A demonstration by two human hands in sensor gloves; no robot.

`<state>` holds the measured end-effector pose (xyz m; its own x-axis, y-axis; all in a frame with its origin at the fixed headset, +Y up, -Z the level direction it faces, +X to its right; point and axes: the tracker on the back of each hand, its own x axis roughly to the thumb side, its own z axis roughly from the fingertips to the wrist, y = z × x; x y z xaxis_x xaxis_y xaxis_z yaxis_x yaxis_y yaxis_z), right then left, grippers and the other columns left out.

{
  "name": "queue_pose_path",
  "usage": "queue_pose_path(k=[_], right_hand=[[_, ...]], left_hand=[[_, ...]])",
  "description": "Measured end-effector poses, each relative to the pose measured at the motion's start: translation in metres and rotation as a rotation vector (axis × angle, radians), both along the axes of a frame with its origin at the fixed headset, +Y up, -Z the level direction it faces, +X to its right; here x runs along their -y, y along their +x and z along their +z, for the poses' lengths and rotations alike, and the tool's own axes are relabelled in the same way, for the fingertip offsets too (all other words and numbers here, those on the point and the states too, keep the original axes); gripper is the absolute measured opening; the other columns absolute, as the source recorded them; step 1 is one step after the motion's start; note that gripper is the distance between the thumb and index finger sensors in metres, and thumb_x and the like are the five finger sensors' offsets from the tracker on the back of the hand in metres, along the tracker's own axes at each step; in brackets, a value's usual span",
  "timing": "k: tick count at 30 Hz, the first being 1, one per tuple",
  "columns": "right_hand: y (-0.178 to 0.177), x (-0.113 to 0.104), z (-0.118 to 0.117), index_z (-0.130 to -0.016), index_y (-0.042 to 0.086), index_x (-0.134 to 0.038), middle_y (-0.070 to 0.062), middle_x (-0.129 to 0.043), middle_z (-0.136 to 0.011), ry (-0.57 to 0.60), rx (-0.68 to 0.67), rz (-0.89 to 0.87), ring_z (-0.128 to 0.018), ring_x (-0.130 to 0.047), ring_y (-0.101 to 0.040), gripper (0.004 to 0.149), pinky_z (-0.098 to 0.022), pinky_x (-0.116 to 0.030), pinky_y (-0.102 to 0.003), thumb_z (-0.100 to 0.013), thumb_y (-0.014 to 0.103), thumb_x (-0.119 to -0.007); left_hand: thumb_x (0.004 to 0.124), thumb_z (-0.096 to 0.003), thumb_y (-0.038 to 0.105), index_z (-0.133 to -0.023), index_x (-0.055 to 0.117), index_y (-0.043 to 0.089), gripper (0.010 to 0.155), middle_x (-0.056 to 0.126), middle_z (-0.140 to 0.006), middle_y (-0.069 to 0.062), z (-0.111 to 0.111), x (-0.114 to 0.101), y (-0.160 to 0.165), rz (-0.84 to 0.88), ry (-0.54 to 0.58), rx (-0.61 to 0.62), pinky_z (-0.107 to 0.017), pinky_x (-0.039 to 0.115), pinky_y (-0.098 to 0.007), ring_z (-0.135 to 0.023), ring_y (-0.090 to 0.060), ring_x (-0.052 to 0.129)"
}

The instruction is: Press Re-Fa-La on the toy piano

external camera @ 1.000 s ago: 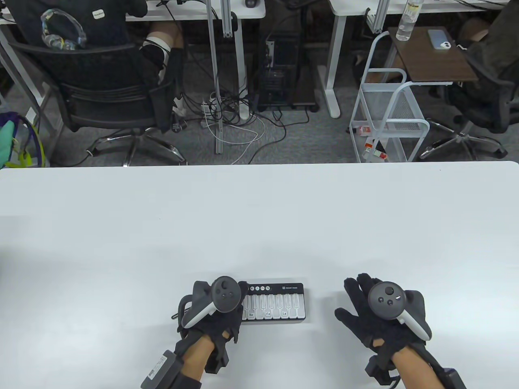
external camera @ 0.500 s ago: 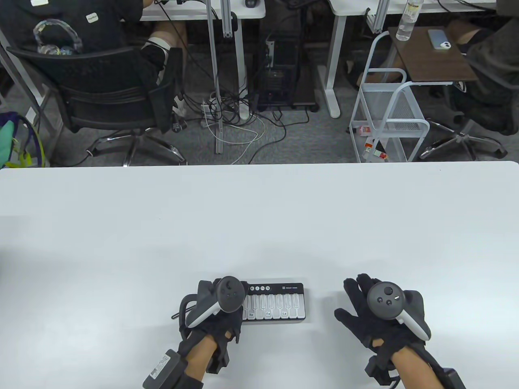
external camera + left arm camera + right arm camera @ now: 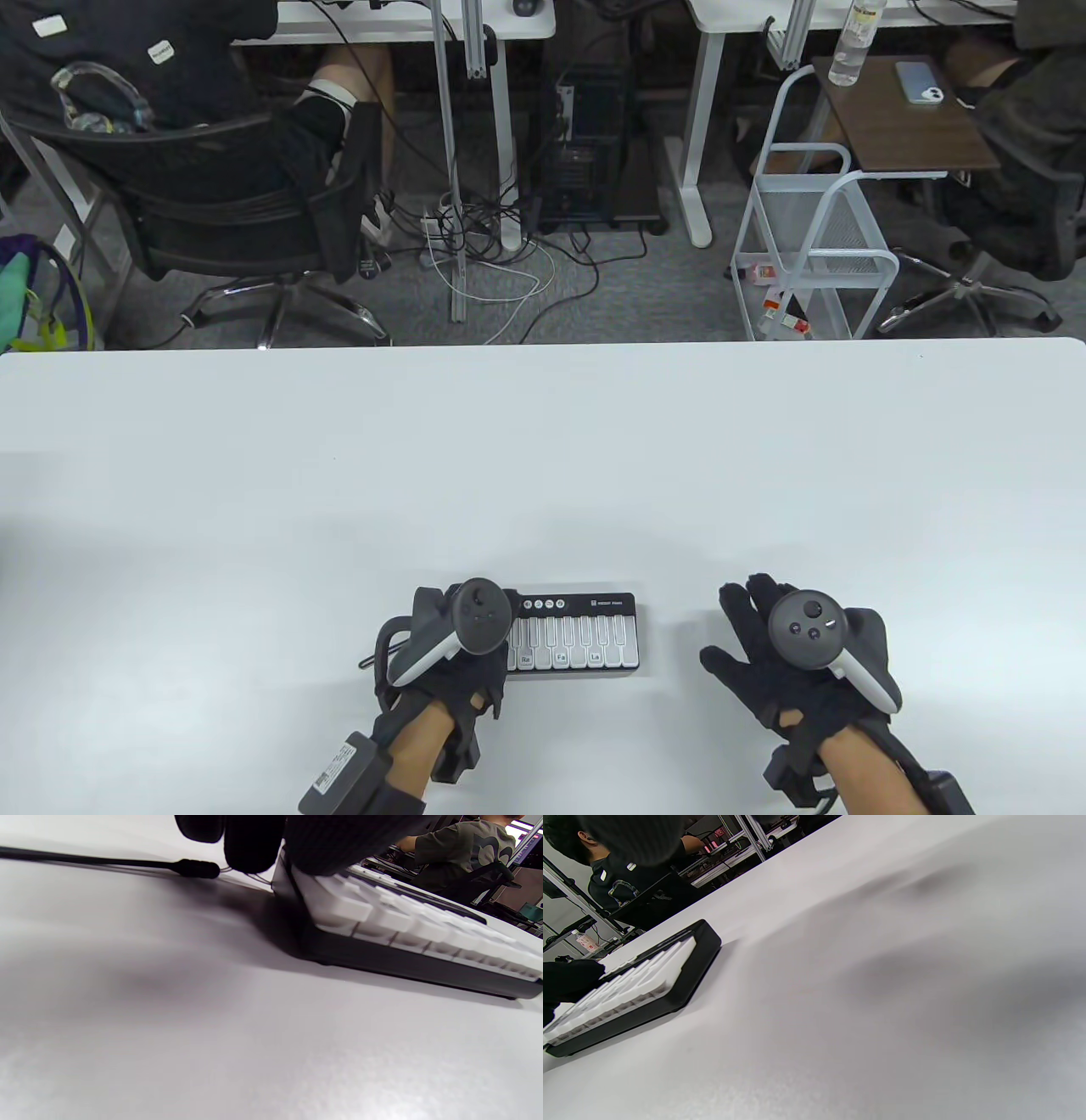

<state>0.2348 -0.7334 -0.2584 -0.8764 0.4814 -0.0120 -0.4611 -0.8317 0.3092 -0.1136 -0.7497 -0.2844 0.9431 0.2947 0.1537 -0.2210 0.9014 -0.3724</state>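
Lying near the front edge of the white bench, the toy piano runs its long axis left to right, keys toward the person, button strip on the far side. Table view shows the Re, Fa and La labels on three white keys; the wrist views do not. Left wrist view shows the black plastic base, the raised blocky white keys and the left hand with gloved fingers resting on the leftmost keys, curled down. The right hand lies flat on the bench, well apart from the piano, fingers spread, holding nothing.
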Motion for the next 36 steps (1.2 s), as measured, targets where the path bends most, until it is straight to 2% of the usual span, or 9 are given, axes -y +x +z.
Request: queue_pose_path(k=[26, 36], right_hand=[[0.0003, 0.0003, -0.0001, -0.106, 0.024, -0.034, -0.013, -0.016, -0.114, -0.005, 0.003, 0.0, -0.105, -0.014, -0.05, 0.081, -0.07, -0.023, -0.071, -0.042, 0.059, -0.068], [0.0002, 0.0004, -0.0003, -0.106, 0.024, -0.034, -0.013, -0.016, -0.114, -0.008, -0.001, -0.004, -0.105, -0.014, -0.05, 0.081, -0.07, -0.023, -0.071, -0.042, 0.059, -0.068]], left_hand=[[0.069, -0.051, 0.035, -0.106, 0.043, 0.032, 0.061, 0.053, -0.111, -0.005, 0.0006, -0.0009, -0.0006, -0.027, -0.017, -0.011, -0.074, 0.042, -0.063, -0.107, -0.04, 0.045], [0.068, -0.0504, 0.04, -0.107, 0.043, 0.033, 0.062, 0.05, -0.113, -0.004, -0.001, -0.0041, -0.0071, 0.001, -0.019, -0.031, -0.074, 0.042, -0.062, -0.107, -0.039, 0.046]])
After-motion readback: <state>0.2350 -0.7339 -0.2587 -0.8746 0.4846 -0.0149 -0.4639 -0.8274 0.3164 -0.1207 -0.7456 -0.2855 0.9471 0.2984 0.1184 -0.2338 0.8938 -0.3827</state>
